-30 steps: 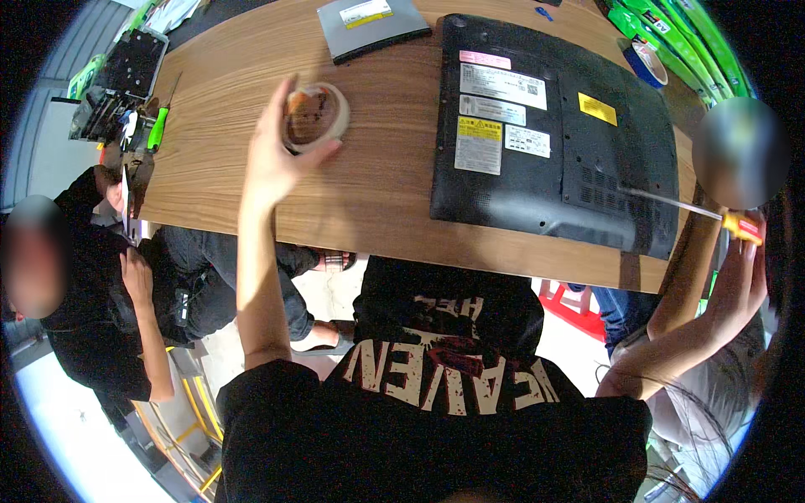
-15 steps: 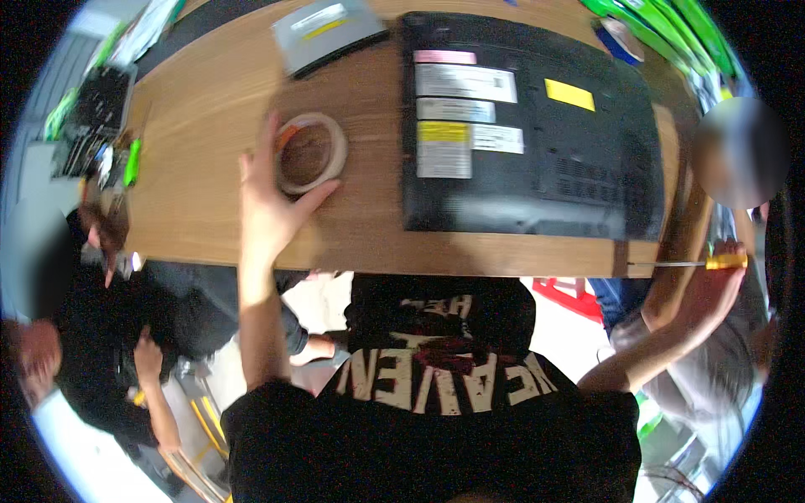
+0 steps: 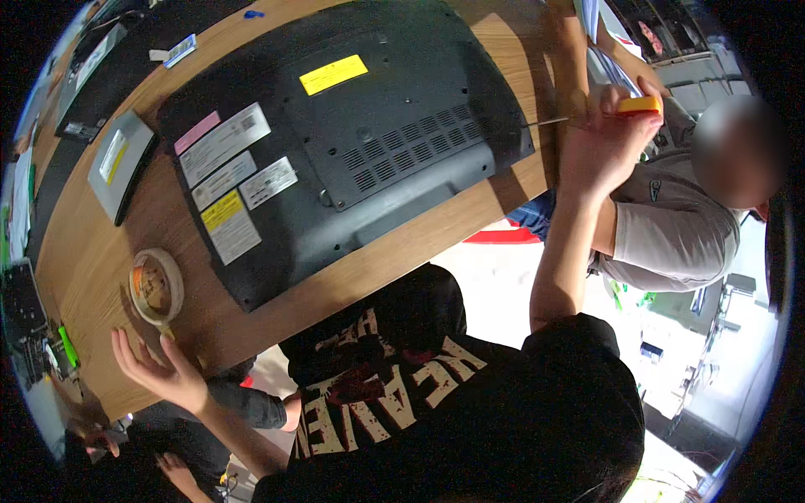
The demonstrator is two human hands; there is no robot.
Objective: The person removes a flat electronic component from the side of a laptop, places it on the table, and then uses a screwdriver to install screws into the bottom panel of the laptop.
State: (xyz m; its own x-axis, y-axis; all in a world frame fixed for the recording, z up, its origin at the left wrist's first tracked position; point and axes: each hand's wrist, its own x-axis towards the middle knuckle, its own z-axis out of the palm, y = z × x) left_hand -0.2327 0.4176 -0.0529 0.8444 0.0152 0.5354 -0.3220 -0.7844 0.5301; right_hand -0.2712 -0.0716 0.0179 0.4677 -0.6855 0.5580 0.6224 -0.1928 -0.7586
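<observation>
A black laptop [image 3: 394, 109] lies bottom side up on the wooden table, its vents, screw holes and several stickers showing. My right hand [image 3: 605, 147] is closed round the yellow handle of a screwdriver [image 3: 640, 106], off the laptop's right edge. The thin shaft points left toward that edge; whether its tip touches the laptop I cannot tell. At the table's near left edge, my left hand [image 3: 159, 373] has its fingers spread and holds nothing. Just beyond those fingers a roll of tape [image 3: 172, 285] lies flat, apart from the hand.
A silver optical drive [image 3: 117, 163] lies left of the laptop. Farther left are a green-handled tool [image 3: 69, 345] and dark parts. A blue-and-white packet [image 3: 179, 52] is at the back. One person in a grey shirt [image 3: 671, 210] sits at the right, another at lower left.
My view has turned toward the right. The left hand has drawn back from the tape roll to the table edge. My right hand has brought the screwdriver up beside the laptop.
</observation>
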